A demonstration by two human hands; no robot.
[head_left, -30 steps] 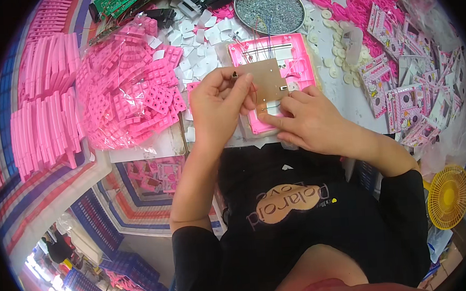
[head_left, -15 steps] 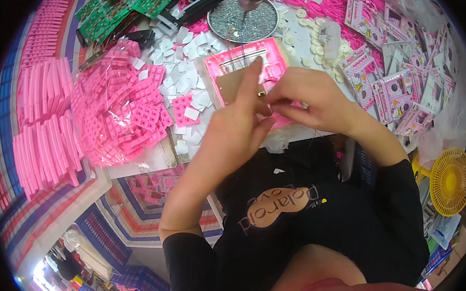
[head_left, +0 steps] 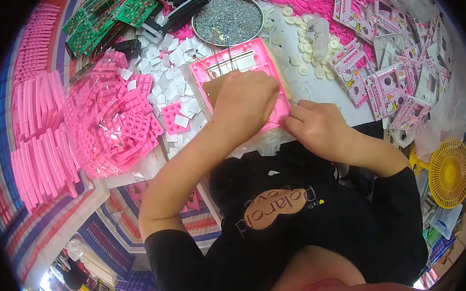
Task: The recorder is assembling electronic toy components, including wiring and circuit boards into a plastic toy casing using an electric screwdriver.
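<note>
A pink plastic casing [head_left: 264,47] lies open on the table in front of me, a brown board [head_left: 214,89] and thin wires [head_left: 229,54] inside it. My left hand [head_left: 248,99] is closed over the casing's middle and right side, its fingers curled down into it. Whatever those fingertips hold is hidden under the hand. At the lower right edge of the casing, my right hand [head_left: 320,128] is closed, thumb and curled fingers gripping that edge. Clear plastic wrap [head_left: 267,142] sticks out beneath the casing.
Behind the casing stands a round tray [head_left: 262,23] of small screws. To the left lie white squares [head_left: 168,91], a bag of pink keypads [head_left: 111,118], pink panels [head_left: 38,109] and green circuit boards [head_left: 97,23]. Rightward are white discs [head_left: 306,47], printed cards [head_left: 389,88] and a yellow fan [head_left: 450,174].
My left hand has gone from a stretched index finger to curled fingers over the casing. My right hand has drawn back from the casing's inside to its lower right edge. The view has shifted slightly.
</note>
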